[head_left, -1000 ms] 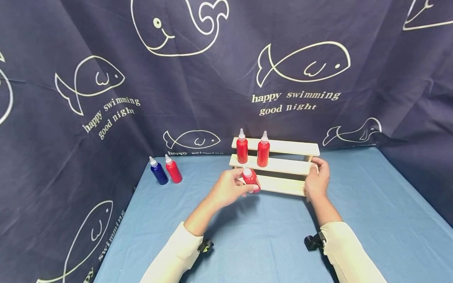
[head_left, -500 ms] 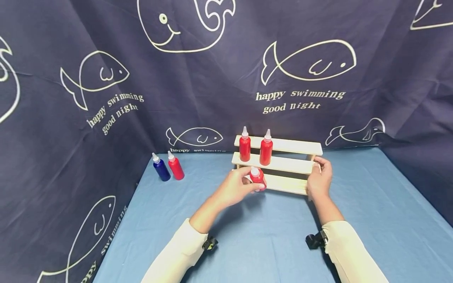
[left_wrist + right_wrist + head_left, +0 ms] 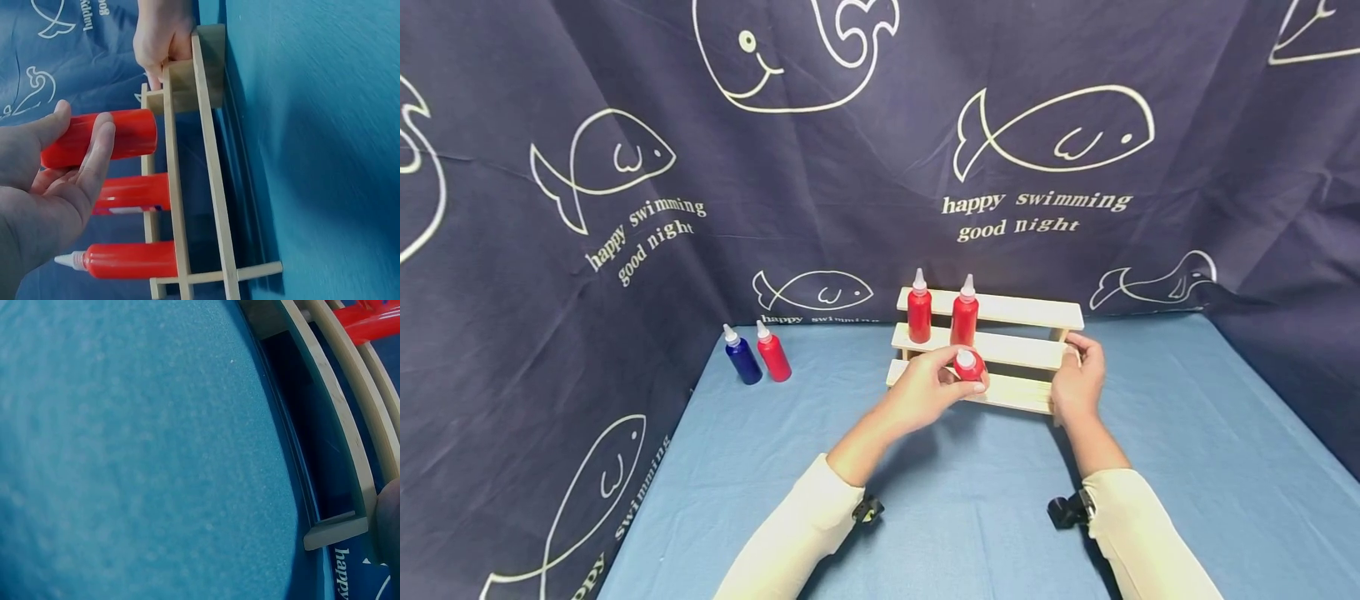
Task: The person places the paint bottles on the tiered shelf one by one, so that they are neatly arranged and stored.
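My left hand (image 3: pixel 925 387) grips a red squeeze bottle (image 3: pixel 969 367) with a white nozzle cap, held in front of a three-tier wooden rack (image 3: pixel 1030 351). In the left wrist view its fingers curl round the red bottle (image 3: pixel 125 134), whose base is apart from the shelf edges. Two more red bottles, one at the left (image 3: pixel 919 317) and one beside it (image 3: pixel 965 320), stand upright on the middle shelf. My right hand (image 3: pixel 1078 379) holds the rack's right end; in the right wrist view only a sliver of that hand (image 3: pixel 390 515) shows.
A blue bottle (image 3: pixel 744 362) and another red bottle (image 3: pixel 774 358) stand side by side at the table's back left. Blue cloth (image 3: pixel 970 517) covers the table. A dark curtain (image 3: pixel 850 192) with fish drawings hangs close behind the rack.
My left hand has carried the red bottle rightward and slightly up along the rack's front. The right hand keeps its hold on the rack's end. The head view has shifted a little.
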Motion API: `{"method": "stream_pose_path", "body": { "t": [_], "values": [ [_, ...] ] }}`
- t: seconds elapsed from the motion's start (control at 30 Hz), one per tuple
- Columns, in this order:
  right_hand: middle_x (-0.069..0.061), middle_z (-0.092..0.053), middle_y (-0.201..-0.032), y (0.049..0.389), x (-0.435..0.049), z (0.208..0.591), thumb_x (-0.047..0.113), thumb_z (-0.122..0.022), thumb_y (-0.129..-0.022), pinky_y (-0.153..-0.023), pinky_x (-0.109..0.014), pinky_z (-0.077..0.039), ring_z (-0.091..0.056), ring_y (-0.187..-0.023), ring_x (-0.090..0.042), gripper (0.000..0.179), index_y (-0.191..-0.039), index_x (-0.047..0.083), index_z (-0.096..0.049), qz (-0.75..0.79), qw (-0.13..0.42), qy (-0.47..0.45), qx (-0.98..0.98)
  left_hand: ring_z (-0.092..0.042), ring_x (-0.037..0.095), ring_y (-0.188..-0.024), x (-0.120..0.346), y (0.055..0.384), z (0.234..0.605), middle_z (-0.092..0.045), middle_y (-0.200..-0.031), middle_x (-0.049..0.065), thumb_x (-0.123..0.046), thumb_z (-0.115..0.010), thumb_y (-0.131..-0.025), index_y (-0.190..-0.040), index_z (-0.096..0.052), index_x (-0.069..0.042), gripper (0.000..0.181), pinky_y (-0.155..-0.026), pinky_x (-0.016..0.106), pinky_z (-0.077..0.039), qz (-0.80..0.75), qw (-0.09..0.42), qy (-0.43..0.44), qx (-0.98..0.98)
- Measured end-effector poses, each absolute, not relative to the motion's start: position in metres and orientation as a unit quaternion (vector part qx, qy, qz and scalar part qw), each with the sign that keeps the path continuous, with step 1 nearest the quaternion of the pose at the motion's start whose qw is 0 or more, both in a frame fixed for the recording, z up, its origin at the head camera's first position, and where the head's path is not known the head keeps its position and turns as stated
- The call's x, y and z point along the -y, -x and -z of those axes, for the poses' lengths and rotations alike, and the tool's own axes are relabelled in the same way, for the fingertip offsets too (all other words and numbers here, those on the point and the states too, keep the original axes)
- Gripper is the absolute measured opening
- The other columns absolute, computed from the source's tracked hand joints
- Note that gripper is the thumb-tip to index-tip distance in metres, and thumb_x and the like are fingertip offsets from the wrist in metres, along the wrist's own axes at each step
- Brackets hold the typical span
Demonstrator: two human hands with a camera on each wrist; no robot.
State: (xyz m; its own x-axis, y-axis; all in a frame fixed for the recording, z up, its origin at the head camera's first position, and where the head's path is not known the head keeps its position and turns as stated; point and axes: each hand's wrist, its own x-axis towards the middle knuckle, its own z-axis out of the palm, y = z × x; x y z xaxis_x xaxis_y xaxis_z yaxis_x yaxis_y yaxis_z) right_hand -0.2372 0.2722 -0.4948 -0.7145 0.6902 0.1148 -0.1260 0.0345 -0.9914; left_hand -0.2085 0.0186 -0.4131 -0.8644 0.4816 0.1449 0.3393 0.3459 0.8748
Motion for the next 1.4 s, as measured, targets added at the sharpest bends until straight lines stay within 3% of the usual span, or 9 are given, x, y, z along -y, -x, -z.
{"method": "stream_pose_path", "body": {
  "t": [0.17, 0.4, 0.7, 1.13, 1.4],
  "values": [
    [0.005, -0.058, -0.117, 0.239, -0.271, 0.494, 0.006, -0.044, -0.11, -0.091, -0.018, -0.041, -0.052, -0.101, 0.0, 0.023, -0.121, 0.015, -0.061, -0.664, 0.305, 0.213, 0.649, -0.063, 0.005, -0.077, -0.03, 0.211, 0.412, -0.075, -0.106, -0.001, -0.021, -0.086, -0.09, -0.132, -0.071, -0.017, 0.045, -0.07, 0.018, -0.054, -0.52, 0.049, -0.25, -0.815],
    [0.014, -0.055, -0.102, 0.237, -0.271, 0.493, 0.006, -0.045, -0.11, -0.085, -0.016, -0.045, -0.054, -0.095, -0.002, 0.022, -0.114, 0.02, -0.061, -0.672, 0.308, 0.22, 0.637, -0.058, 0.004, -0.074, -0.044, 0.213, 0.418, -0.071, -0.098, -0.001, -0.023, -0.086, -0.09, -0.131, -0.07, -0.016, 0.045, -0.066, 0.015, -0.051, -0.514, 0.04, -0.248, -0.82],
    [0.015, -0.054, -0.103, 0.238, -0.272, 0.492, 0.008, -0.045, -0.11, -0.089, -0.018, -0.043, -0.052, -0.096, 0.0, 0.023, -0.126, 0.007, -0.061, -0.672, 0.297, 0.228, 0.639, -0.059, 0.003, -0.074, -0.065, 0.216, 0.424, -0.071, -0.098, -0.001, -0.021, -0.088, -0.088, -0.135, -0.069, -0.02, 0.051, -0.065, 0.017, -0.051, -0.552, 0.027, -0.204, -0.808],
    [0.013, -0.055, -0.103, 0.238, -0.272, 0.492, 0.008, -0.044, -0.111, -0.085, -0.015, -0.047, -0.054, -0.094, -0.002, 0.026, -0.132, 0.003, -0.058, -0.672, 0.294, 0.23, 0.64, -0.059, 0.003, -0.071, -0.081, 0.223, 0.433, -0.071, -0.097, 0.001, -0.021, -0.088, -0.087, -0.138, -0.068, -0.019, 0.055, -0.061, 0.018, -0.052, -0.565, 0.009, -0.195, -0.802],
    [0.013, -0.056, -0.103, 0.236, -0.273, 0.492, 0.007, -0.043, -0.11, -0.083, -0.013, -0.046, -0.054, -0.093, -0.002, 0.028, -0.133, 0.002, -0.058, -0.678, 0.291, 0.22, 0.638, -0.059, 0.0, -0.073, -0.09, 0.226, 0.433, -0.075, -0.107, 0.002, -0.021, -0.09, -0.086, -0.137, -0.07, -0.021, 0.055, -0.064, 0.015, -0.053, -0.542, -0.005, -0.195, -0.817]
  ]
}}
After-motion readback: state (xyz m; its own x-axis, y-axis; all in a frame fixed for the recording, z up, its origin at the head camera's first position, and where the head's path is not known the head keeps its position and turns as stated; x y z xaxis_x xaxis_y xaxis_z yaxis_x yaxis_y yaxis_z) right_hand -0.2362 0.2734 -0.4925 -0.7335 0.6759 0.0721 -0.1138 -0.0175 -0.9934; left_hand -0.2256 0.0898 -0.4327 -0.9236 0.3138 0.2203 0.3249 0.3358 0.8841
